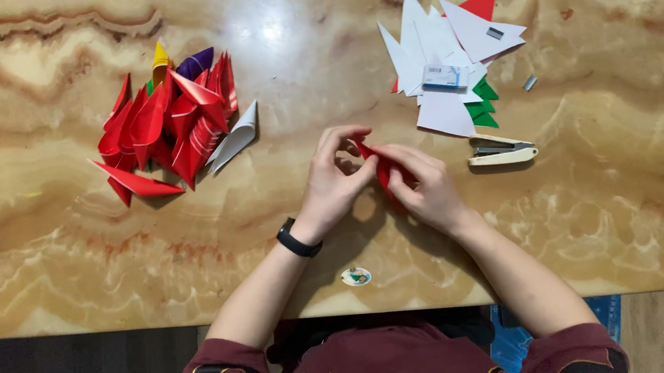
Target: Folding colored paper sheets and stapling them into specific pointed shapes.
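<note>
red paper piece (384, 169) – just above the counter (196, 250), mid-front | left hand (332, 182) and right hand (425, 188) both have fingers pinched on it | looks light, thin, creases easily – best held by the folded edges, not the flat middle

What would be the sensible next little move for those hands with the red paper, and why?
Probably pressing the fold flat: both the left hand and right hand pinch the red paper, partly folded, unlike the finished cones piled to the left.
</note>
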